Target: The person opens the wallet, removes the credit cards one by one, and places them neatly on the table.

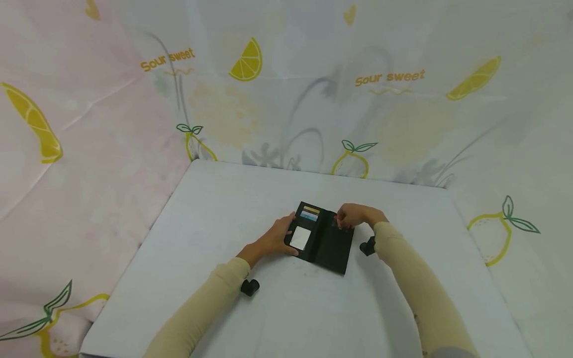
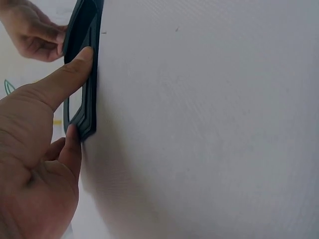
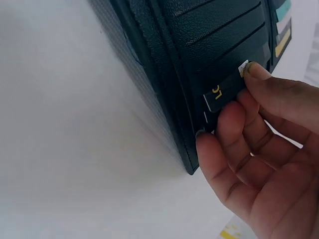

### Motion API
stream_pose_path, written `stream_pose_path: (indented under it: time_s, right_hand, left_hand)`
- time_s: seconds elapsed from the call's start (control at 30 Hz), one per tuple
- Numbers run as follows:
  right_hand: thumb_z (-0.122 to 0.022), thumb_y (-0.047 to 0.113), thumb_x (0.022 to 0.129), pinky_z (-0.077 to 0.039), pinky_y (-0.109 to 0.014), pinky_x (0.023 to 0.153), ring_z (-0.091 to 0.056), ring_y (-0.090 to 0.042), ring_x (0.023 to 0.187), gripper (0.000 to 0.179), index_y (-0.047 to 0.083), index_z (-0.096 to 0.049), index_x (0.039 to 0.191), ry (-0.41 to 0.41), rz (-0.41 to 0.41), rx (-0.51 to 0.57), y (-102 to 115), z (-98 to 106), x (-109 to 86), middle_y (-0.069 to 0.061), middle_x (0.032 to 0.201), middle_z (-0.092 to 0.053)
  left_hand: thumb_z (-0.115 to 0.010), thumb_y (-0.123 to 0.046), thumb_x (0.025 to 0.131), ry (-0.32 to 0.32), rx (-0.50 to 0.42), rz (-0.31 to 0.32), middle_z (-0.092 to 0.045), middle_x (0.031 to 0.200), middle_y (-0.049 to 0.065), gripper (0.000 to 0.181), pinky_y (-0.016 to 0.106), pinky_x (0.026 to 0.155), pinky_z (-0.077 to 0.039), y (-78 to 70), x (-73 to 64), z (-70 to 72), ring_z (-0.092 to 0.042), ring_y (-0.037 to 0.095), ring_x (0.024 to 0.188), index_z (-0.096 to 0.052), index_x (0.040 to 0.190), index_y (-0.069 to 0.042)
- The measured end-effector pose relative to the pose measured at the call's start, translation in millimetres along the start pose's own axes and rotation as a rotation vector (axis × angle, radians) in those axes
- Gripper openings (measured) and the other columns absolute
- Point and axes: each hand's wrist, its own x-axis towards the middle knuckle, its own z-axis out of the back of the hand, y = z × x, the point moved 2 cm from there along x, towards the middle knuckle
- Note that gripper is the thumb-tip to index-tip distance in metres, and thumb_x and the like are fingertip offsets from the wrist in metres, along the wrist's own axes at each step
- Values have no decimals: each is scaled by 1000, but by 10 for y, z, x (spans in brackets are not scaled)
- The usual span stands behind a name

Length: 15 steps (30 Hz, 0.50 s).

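Note:
A dark bifold wallet [image 1: 331,251] lies spread open on the white table. My left hand [image 1: 273,237] grips its left edge, with the thumb [image 2: 79,62] over the inner face in the left wrist view. At the far end of the right panel, my right hand [image 1: 355,215] pinches a dark card [image 3: 224,92] with yellow lettering, close against the slots. Fingertips cover part of that card. Several cards [image 1: 310,214] show in the left panel's upper slots, above a white rectangle [image 1: 300,238] in its lower part.
The white table [image 1: 224,199] extends around the wallet to a lemon-printed cloth [image 1: 277,109] at the back and sides. Black wrist-camera pieces [image 1: 249,287] sit by both wrists.

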Motion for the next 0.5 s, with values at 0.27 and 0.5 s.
stream_pose_path:
  time_s: [0.27, 0.5]
  right_hand:
    - [-55, -1, 95, -53, -32, 69, -59, -19, 75, 11, -1, -65, 90, 30, -22, -9, 92, 114, 82, -8, 87, -63]
    - [-56, 0, 94, -52, -31, 69, -57, -16, 76, 10, 2, -65, 90, 31, -43, -37, 51, 136, 170, -6, 88, -62]
  left_hand:
    - [-91, -22, 68, -34, 24, 9, -26, 155, 17, 121, 35, 106, -40, 23, -2, -43, -42, 31, 132, -10, 155, -1]
    - [-90, -33, 69, -49, 154, 51, -27, 156, 16, 123, 40, 113, -31, 3, 9, -84, -29, 31, 138, -9, 156, -3]
